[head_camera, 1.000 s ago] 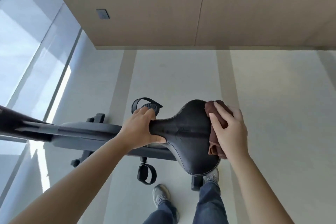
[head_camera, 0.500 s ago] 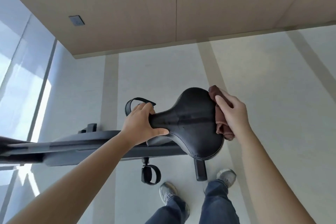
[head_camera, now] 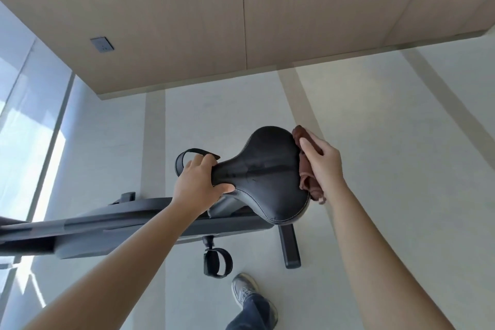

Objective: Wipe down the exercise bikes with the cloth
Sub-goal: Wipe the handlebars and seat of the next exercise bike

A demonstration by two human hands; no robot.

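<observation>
A black bike saddle [head_camera: 265,171] sits in the middle of the view, its narrow nose pointing left. My left hand [head_camera: 199,185] grips that nose, thumb on the near side. My right hand [head_camera: 322,163] presses a folded brown cloth [head_camera: 305,182] against the wide rear edge of the saddle, on its right side. The grey bike frame [head_camera: 112,230] runs off to the left below the saddle. Most of the cloth is hidden under my fingers.
Two strapped pedals show, one [head_camera: 217,262] below the frame and one [head_camera: 187,161] behind my left hand. A rear foot bar [head_camera: 289,246] rests on the pale floor. My shoe [head_camera: 245,292] stands near it. A wood-panelled wall [head_camera: 214,13] lies ahead, windows [head_camera: 24,120] at left.
My right hand has slid the cloth from the saddle's top toward its rear right edge. The view has shifted; my left hand keeps its grip on the nose.
</observation>
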